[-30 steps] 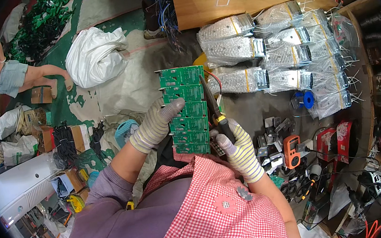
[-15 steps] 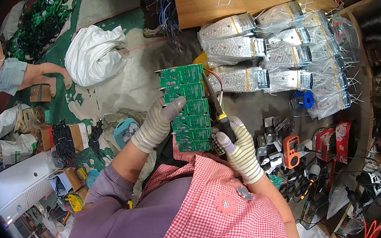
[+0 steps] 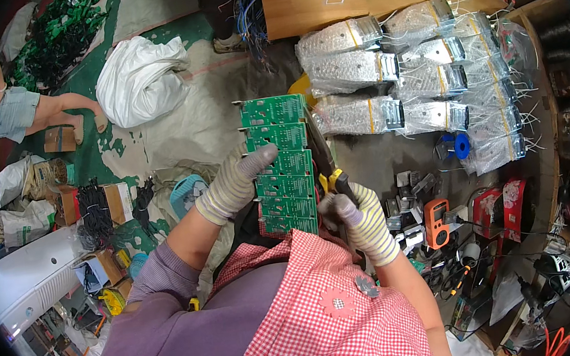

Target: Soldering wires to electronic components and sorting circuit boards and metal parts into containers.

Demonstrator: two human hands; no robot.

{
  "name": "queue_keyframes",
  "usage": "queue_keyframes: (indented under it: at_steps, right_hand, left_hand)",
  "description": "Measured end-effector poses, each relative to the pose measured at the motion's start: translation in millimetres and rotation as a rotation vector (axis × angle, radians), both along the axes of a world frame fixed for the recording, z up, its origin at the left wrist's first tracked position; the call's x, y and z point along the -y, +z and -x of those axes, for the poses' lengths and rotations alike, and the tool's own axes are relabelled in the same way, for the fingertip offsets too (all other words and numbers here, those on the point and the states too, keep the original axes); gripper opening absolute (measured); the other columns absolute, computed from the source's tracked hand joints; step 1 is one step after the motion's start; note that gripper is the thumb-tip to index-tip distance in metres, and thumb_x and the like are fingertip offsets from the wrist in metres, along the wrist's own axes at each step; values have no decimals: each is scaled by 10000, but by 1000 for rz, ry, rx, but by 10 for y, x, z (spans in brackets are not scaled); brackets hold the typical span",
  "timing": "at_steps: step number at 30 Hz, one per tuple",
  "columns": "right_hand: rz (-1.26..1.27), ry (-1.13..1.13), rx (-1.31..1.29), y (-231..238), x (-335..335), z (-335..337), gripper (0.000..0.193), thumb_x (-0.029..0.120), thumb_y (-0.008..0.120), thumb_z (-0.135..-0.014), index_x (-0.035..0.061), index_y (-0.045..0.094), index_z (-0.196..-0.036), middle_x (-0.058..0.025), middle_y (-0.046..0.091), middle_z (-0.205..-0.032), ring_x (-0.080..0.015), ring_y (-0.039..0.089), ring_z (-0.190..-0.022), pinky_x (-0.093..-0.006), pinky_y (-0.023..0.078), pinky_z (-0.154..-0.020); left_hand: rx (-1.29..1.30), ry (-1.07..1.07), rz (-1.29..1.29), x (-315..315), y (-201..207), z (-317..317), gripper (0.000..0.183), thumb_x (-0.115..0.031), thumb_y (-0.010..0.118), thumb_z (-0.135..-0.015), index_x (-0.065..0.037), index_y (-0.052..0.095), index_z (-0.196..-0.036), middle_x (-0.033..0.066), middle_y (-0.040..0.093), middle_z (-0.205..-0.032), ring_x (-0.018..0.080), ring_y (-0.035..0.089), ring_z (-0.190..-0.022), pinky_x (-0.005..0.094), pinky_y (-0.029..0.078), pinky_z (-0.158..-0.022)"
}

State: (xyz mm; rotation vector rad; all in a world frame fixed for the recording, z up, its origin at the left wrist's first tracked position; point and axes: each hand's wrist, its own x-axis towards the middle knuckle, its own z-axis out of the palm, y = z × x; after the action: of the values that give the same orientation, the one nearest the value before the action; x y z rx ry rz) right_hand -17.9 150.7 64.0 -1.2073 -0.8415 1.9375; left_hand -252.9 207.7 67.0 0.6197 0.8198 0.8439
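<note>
My left hand, in a striped knit glove, grips a panel of green circuit boards by its left edge. The thumb lies across its face, and the fingers are hidden behind it. My right hand, gloved too, is closed around a dark hand tool with yellow-and-black grips. Its long dark end points up along the panel's right edge; I cannot tell whether they touch. The exact kind of tool does not show clearly. The panel's lower end is near the red checked apron on my body.
Bubble-wrapped metal units lie in rows at upper right, with a blue spool beside them. An orange meter stands at right among metal parts and cables. A white sack lies on the floor, and another person is at far left.
My right hand has shifted slightly right and down, and more of the tool's yellow grips now shows. A red-and-black wire beside the panel's upper right no longer shows there. The left hand stays almost still.
</note>
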Motion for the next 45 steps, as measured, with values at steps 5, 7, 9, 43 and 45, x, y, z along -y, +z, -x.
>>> queue_keyframes:
  at_steps: [5,7,9,43,45]
  right_hand:
    - [-70,125,93,176,-97,-6,412,389,701,-881,-3,672,-1006,-51,637,-929,-177,605,-873,-288,470,-832]
    - [-235,95,273,167,-51,-42,415,370,706,-865,-7,674,-1036,-92,621,-1032,-217,599,-950,-313,454,-882]
    - [-507,123,590,235,-41,-136,415,307,711,-821,-15,675,-1081,-203,550,-1222,-327,587,-1058,-371,450,-926]
    - [-288,212,540,134,118,-77,458,353,726,-829,-3,682,-1114,-222,535,-1267,-343,523,-1210,-378,407,-1012]
    - [-251,160,510,125,131,-69,473,363,725,-826,-20,677,-1100,-226,533,-1265,-352,522,-1209,-376,409,-1010]
  left_hand:
    - [17,90,133,28,25,29,487,-396,595,-914,-25,562,-1227,93,670,-1073,188,670,-950,344,561,-842]
    - [-10,138,130,-19,13,69,481,-393,597,-914,-29,564,-1227,90,670,-1073,185,671,-947,344,562,-838]
    - [-67,273,91,-69,-27,148,466,-381,604,-915,-30,572,-1219,86,674,-1060,184,676,-928,345,565,-833]
    - [2,301,116,-110,66,53,480,-382,597,-934,-32,559,-1260,89,667,-1100,201,673,-964,346,557,-859]
    - [9,304,108,-108,70,31,475,-377,596,-936,-31,560,-1259,89,667,-1102,201,672,-969,345,555,-860]
